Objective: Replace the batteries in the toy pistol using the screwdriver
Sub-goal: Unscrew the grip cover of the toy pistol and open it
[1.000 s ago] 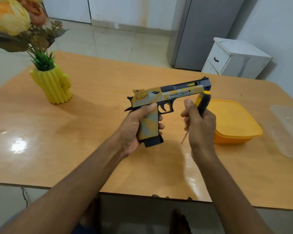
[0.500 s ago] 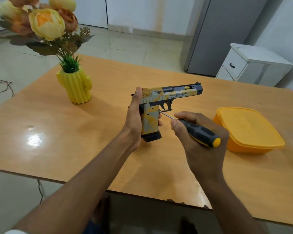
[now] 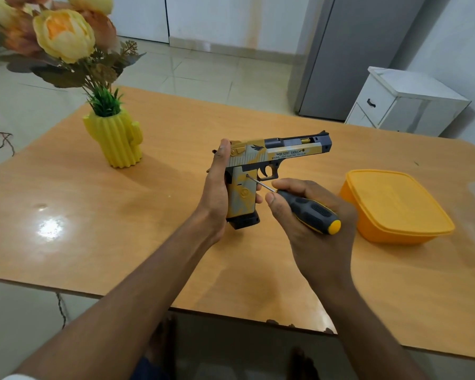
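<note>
Fingers (image 3: 279, 185) gripping one screwdriver (image 3: 307, 211), tip on one toy pistol (image 3: 272, 154)

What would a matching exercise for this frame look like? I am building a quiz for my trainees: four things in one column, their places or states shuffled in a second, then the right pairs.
Things:
1. toy pistol
2. screwdriver
3. orange container
4. cactus vase

Places or states:
A. stands on the table's far left part, with flowers in it
B. gripped by the right hand, tip at the pistol's grip
C. lies lidded on the table, beyond the right hand
D. held upright off the table by the left hand

Pairs: 1-D, 2-B, 3-C, 4-A
</note>
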